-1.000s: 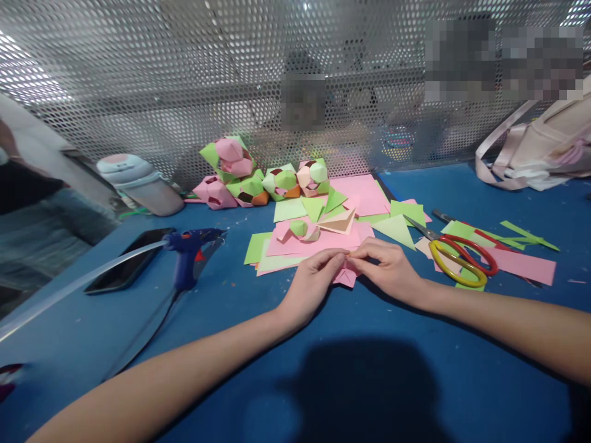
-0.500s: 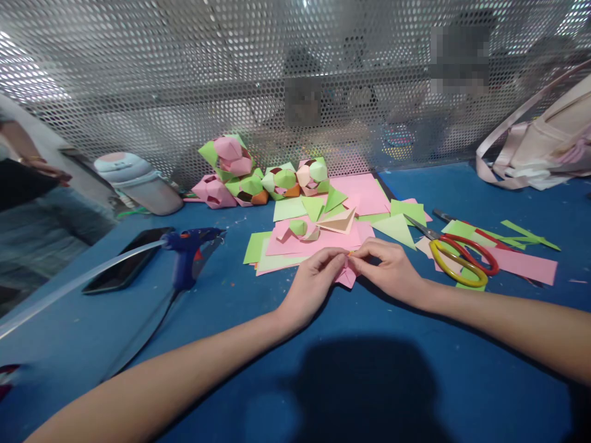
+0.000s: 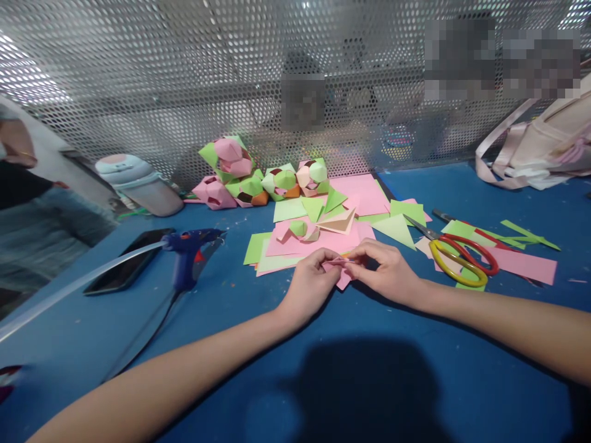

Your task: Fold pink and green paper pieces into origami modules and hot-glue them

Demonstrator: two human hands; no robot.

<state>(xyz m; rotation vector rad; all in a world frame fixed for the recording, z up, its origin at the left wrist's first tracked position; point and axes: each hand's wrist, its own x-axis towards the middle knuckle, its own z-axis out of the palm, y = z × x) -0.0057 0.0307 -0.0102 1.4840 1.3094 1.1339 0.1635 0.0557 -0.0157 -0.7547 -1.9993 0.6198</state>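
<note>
Between my hands is a small folded piece of pink paper [image 3: 343, 280], its near corner pointing down toward me. My left hand [image 3: 312, 278] pinches its left side with thumb and fingers. On the other side my right hand [image 3: 384, 268] grips the paper by its right edge, fingertips close to the left thumb. A bit of orange or yellow shows at the top, too small to make out. Just beyond my hands lies a stack of pink and green paper sheets [image 3: 282, 243], with a curled green and pink piece [image 3: 299, 230] on it.
Folded paper balls [image 3: 231, 161] are piled against the perforated metal screen [image 3: 184, 92]. On the left are a blue glue gun [image 3: 184, 264], a phone [image 3: 120, 271] and a lidded cup [image 3: 146, 189]. Scissors [image 3: 462, 264] lie among scraps at right, a bag [image 3: 545, 135] behind. A person stands far left.
My fingers have shifted on the pink paper, which now shows a wider upper edge between them. The person at the far left has moved slightly.
</note>
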